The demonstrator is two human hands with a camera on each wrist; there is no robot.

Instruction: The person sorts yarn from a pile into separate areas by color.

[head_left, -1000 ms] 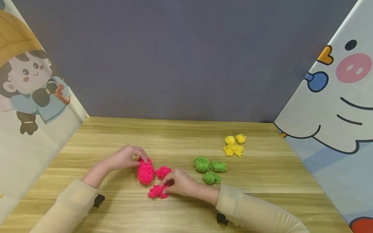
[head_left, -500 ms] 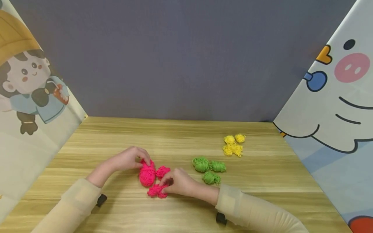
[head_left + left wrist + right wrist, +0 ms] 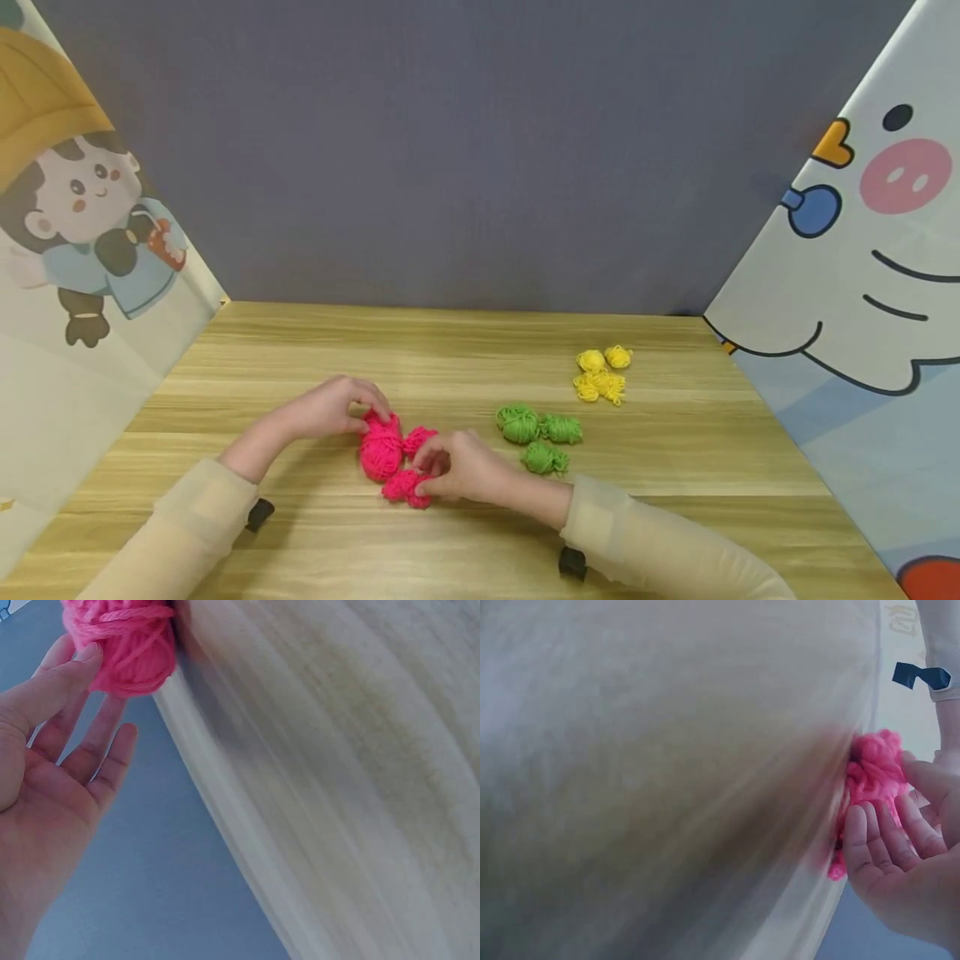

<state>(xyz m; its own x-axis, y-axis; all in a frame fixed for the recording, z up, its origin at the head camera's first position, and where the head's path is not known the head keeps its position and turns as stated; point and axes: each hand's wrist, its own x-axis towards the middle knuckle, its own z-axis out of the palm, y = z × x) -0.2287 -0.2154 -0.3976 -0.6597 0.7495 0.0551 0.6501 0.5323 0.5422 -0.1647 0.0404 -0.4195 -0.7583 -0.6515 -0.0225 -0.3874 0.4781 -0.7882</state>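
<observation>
My left hand [image 3: 330, 408] pinches the top of a large pink yarn ball [image 3: 381, 450], which rests on the wooden table. In the left wrist view the thumb and fingers lie on opposite sides of this yarn ball [image 3: 131, 649]. My right hand [image 3: 468, 471] holds a small pink yarn bundle [image 3: 405, 487] between thumb and fingers, just in front of the large ball. That bundle [image 3: 877, 765] shows between the thumb and fingertips in the right wrist view. A third pink yarn bundle [image 3: 418, 440] sits right of the large ball, partly hidden behind my right hand.
Several yarn pieces lie to the right on the wooden table [image 3: 300, 542]: a green yarn group [image 3: 519, 425], and farther back a yellow yarn group [image 3: 600, 385]. A grey panel [image 3: 465, 167] closes off the back, and printed panels [image 3: 862, 275] stand at both sides.
My left hand has shifted the large pink yarn ball slightly right and toward me, closer to the small bundles. My right hand stays nearly in place at its bundle.
</observation>
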